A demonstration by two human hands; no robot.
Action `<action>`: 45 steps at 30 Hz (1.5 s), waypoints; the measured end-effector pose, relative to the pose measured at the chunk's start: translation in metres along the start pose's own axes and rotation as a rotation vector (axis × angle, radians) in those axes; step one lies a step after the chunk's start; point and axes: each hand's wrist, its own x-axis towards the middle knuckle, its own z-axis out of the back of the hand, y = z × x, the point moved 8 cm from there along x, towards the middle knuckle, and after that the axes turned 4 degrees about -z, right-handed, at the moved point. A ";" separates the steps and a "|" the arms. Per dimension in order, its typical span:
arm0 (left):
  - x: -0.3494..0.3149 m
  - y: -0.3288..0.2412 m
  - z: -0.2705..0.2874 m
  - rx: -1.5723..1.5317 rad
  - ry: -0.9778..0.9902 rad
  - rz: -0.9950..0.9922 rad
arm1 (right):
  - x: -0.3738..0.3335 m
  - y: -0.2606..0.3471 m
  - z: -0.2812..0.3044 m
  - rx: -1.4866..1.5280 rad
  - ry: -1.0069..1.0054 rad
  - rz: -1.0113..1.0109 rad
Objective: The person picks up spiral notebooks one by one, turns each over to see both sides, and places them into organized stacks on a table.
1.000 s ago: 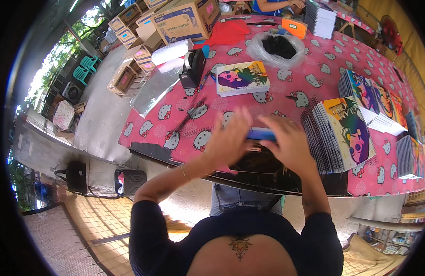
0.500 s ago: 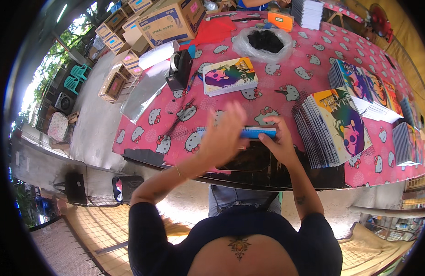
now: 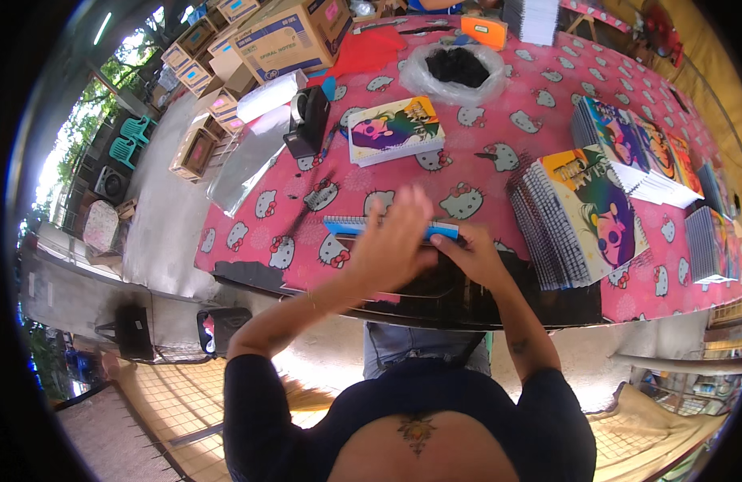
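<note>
Head view: a slim, straight-edged blue notebook (image 3: 442,230), ridged with spiral binding, runs beneath the blurred left hand (image 3: 395,241), fingers outstretched, grip unclear; the right hand (image 3: 472,253) pinches its right end.

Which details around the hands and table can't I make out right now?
All in the head view:
- Blue spiral-bound item: middle hidden by the left hand; contact unclear.
- Left fingertips: too blurred to judge.
- White notebook stack: top cut off by upper edge.
- Co-worker: mostly cut off there too.
</note>
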 end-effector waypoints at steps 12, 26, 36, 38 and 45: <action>-0.001 -0.013 -0.005 -0.101 -0.139 0.002 | 0.009 0.005 -0.002 -0.030 -0.059 0.184; 0.017 0.016 0.036 -0.419 -0.339 0.097 | 0.013 0.035 0.035 -0.029 0.127 0.028; 0.009 -0.001 0.056 -0.261 -0.242 0.092 | 0.009 0.067 0.017 -0.408 -0.396 0.348; 0.012 0.016 0.052 -0.304 -0.167 0.163 | 0.013 0.066 0.020 -0.453 -0.433 0.313; 0.045 0.039 0.139 -0.296 -0.508 0.010 | -0.073 0.145 0.080 -0.549 -0.612 0.448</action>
